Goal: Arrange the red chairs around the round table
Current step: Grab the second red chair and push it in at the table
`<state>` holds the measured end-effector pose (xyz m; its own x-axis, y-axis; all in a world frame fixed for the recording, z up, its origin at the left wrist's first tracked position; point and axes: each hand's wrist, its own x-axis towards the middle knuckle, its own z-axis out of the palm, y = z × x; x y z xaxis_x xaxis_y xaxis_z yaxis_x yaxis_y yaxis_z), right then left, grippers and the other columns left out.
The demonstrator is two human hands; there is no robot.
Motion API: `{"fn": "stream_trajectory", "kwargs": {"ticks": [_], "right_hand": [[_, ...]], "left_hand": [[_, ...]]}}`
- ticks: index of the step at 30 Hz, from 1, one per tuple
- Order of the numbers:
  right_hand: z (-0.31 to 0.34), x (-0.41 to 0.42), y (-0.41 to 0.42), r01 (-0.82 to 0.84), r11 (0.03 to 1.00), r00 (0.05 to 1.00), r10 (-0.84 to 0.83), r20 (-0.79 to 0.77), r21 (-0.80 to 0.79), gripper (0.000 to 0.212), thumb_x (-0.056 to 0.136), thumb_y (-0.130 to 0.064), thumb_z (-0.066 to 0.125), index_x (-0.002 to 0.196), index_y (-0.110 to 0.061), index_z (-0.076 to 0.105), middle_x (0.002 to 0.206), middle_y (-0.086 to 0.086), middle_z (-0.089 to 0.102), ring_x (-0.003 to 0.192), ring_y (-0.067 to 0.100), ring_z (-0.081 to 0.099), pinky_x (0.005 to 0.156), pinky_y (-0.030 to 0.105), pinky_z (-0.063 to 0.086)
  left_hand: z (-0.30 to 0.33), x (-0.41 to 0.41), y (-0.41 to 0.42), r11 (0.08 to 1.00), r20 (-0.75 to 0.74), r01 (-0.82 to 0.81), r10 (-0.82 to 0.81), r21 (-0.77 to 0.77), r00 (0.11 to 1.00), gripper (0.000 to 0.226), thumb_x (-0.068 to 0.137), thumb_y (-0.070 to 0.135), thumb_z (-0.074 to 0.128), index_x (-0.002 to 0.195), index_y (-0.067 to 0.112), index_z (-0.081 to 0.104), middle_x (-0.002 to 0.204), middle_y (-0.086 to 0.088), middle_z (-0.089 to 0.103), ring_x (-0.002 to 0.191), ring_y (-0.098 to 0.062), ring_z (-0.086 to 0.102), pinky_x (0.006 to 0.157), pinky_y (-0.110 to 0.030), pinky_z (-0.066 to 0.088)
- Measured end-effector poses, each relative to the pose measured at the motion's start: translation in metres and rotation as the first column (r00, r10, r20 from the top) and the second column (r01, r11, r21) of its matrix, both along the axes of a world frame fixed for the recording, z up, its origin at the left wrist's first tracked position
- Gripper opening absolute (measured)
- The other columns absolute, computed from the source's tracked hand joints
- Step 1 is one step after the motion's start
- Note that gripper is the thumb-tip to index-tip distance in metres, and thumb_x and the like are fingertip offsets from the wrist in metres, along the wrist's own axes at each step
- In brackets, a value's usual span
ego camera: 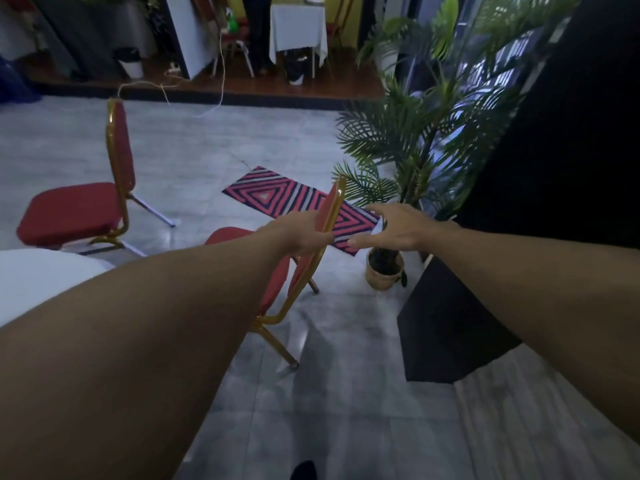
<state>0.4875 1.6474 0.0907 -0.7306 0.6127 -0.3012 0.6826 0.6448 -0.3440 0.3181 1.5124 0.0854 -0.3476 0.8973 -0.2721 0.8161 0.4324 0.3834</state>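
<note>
Step in hand: positioning the near red chair (277, 271). Left hand (304, 233) fingers clamp its backrest; right hand (394, 226) hovers, fingers spread. Next: swing it toward the round table (41, 278).

Dim indoor light, soft motion blur, wide-angle bending at edges, glare patches on floor (194, 154).

Two red chairs, gold metal frames, padded seats and backs. Near chair (304, 258) tilted, back gripped at its top edge, seat partly hidden behind a forearm. Far chair (86, 206) upright on grey floor, well apart — seat toward the white round counter (38, 278) at lower left.
</note>
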Motion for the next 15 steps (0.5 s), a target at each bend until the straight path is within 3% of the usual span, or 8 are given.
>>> {"fn": "stream_trajectory", "kwargs": {"ticks": [1,5,10,13,15], "right_hand": [[-0.006,-0.009,0.015,-0.008,1.0,1.0,0.008,0.011,-0.003,0.13,0.056,-0.1,0.063,0.161,-0.03,0.034,0.164,0.0,0.044,0.143,0.029,0.047,0.114,0.051,0.041],[-0.034,-0.039,0.075,-0.095,0.995,0.995,0.095,-0.016,-0.024,0.12,0.048,-0.098,0.07,0.148,-0.036,0.05,0.136,-0.005,0.065,0.114,0.023,0.064,0.1,0.047,0.053],[-0.089,-0.091,0.168,-0.316,0.949,0.948,0.316,0.027,0.011,0.141,0.034,-0.106,0.063,0.155,-0.037,0.039,0.152,0.001,0.055,0.131,0.03,0.058,0.106,0.053,0.051],[-0.105,-0.12,0.206,-0.399,0.915,0.917,0.399,0.024,0.057,0.145,0.035,-0.102,0.067,0.158,-0.033,0.034,0.159,0.001,0.047,0.14,0.03,0.051,0.11,0.053,0.047],[-0.113,-0.139,0.226,-0.464,0.88,0.886,0.459,0.069,0.105,0.141,0.046,-0.09,0.076,0.163,-0.029,0.027,0.167,0.003,0.037,0.149,0.03,0.038,0.117,0.055,0.039]], "left_hand": [[-0.006,-0.005,0.011,1.0,0.012,-0.015,0.015,-0.002,1.0,0.069,0.096,0.053,0.055,0.151,0.015,0.04,0.151,-0.016,0.05,0.133,-0.036,0.051,0.098,-0.044,0.043],[-0.036,-0.023,0.053,0.995,0.054,-0.084,0.086,-0.049,0.995,0.074,0.088,0.056,0.062,0.147,0.017,0.043,0.147,-0.015,0.053,0.128,-0.036,0.053,0.093,-0.044,0.045],[-0.074,-0.033,0.102,0.96,0.144,-0.249,0.266,-0.125,0.953,0.094,0.084,0.057,0.071,0.153,0.007,0.03,0.152,-0.02,0.045,0.134,-0.038,0.049,0.102,-0.045,0.045],[-0.097,-0.038,0.127,0.934,0.183,-0.318,0.346,-0.163,0.92,0.092,0.076,0.06,0.077,0.145,0.013,0.038,0.136,-0.015,0.057,0.114,-0.035,0.06,0.096,-0.051,0.053],[-0.112,-0.042,0.144,0.911,0.211,-0.367,0.402,-0.186,0.891,0.088,0.07,0.063,0.078,0.137,0.019,0.043,0.126,-0.01,0.061,0.106,-0.033,0.063,0.091,-0.053,0.055]]}}
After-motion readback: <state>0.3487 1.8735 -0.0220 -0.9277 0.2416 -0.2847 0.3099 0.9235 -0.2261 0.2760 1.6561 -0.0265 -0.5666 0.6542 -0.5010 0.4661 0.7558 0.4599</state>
